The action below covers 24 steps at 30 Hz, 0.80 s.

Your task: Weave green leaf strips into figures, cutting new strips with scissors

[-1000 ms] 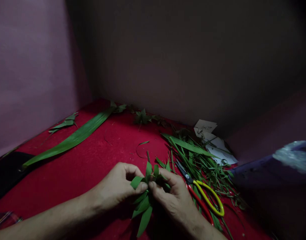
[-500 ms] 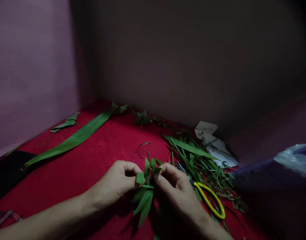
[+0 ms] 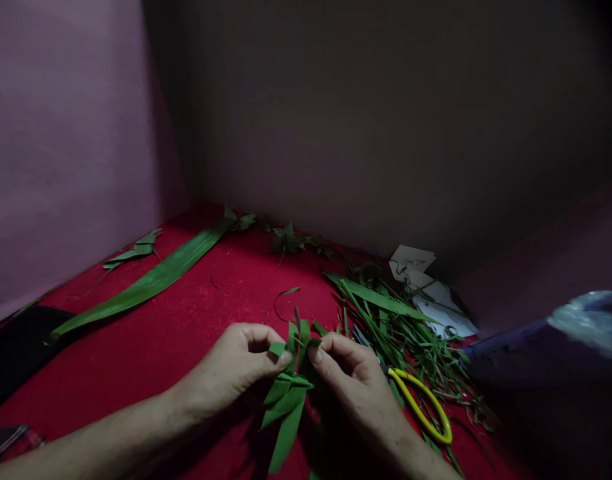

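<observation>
Between my hands is a folded green leaf piece (image 3: 286,401), with loops or strips at its top and several pointed blades fanning out below a narrow band. My left hand (image 3: 239,360) pinches a strip on its left side between thumb and forefinger. On the other side, my right hand (image 3: 349,373) grips a strip at its upper right, thumb against finger. Scissors with yellow handles (image 3: 426,413) lie just right of my right hand; their blades are mostly hidden by the hand and leaves.
A long broad leaf (image 3: 151,277) lies on the red surface (image 3: 186,360) at left, near a folded leaf piece (image 3: 136,250). Cut leaf strips (image 3: 406,333) are heaped at right beside white paper (image 3: 439,300). A black item (image 3: 21,347) lies far left; clear plastic (image 3: 591,323) is at right.
The leaf piece has tilted a little and its lower blades have shifted slightly down and left. Both hands keep their pinch in almost the same place.
</observation>
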Tool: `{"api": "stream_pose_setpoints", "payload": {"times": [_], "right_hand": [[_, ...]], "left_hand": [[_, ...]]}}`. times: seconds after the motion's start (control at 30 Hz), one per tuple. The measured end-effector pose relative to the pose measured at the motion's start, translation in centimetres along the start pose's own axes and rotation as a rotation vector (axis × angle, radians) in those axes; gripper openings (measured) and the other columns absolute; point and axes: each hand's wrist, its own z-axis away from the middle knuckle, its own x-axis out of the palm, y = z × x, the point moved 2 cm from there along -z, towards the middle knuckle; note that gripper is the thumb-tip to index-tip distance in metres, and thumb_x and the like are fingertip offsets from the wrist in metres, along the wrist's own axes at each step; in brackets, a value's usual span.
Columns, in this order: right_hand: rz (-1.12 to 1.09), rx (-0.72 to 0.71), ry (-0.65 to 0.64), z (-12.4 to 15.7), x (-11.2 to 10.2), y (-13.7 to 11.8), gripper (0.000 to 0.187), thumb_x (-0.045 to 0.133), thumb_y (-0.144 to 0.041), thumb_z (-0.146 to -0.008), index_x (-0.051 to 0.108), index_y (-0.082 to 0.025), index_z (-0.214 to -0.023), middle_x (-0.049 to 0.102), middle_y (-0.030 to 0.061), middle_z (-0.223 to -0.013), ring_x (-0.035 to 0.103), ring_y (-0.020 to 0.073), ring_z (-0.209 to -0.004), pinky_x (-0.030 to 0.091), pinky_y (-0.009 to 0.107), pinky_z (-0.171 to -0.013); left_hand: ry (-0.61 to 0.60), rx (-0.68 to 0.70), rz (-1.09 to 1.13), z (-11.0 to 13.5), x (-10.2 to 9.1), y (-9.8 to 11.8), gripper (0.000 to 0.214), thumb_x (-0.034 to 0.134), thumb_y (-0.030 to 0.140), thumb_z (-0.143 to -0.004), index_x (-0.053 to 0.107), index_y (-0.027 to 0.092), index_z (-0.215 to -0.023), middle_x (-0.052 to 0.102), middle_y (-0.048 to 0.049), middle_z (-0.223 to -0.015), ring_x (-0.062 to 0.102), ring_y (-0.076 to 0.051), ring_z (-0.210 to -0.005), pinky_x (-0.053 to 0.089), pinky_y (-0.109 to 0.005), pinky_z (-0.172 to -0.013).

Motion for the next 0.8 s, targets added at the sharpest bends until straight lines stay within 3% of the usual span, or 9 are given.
{"api": "stream_pose_setpoints", "payload": {"times": [0.2,0.47,0.8], "right_hand": [[0.070,-0.012,0.009,0.05,-0.07,-0.29,0.031,0.056,-0.039,-0.078,0.046,-0.016,-0.059,0.036,-0.0051,-0.053,0.032,0.0089,-0.051,0.026,0.021,-0.047],[0.122,0.001,0.015,-0.05,-0.27,-0.51,0.028,0.056,-0.034,-0.075,0.046,-0.017,-0.055,0.035,-0.0053,-0.051,0.031,0.0092,-0.050,0.025,0.022,-0.047],[0.133,-0.004,0.012,0.03,-0.39,-0.62,0.027,0.056,-0.031,-0.072,0.044,-0.018,-0.053,0.036,-0.0051,-0.052,0.032,0.0098,-0.051,0.025,0.022,-0.048]], "left_hand": [[0.048,0.056,-0.008,-0.34,-0.30,-0.13,0.032,0.078,0.033,-0.054,0.057,0.012,-0.066,0.052,0.0056,-0.050,0.041,-0.005,-0.043,0.029,-0.017,-0.045],[0.066,0.011,-0.029,-0.22,-0.25,0.02,0.028,0.074,0.035,-0.058,0.055,0.015,-0.065,0.052,0.0060,-0.047,0.041,-0.006,-0.040,0.029,-0.017,-0.040],[0.091,0.051,-0.046,-0.31,-0.34,-0.10,0.014,0.067,0.022,-0.061,0.054,0.015,-0.064,0.056,0.0022,-0.049,0.049,-0.009,-0.042,0.033,-0.018,-0.041]]}}
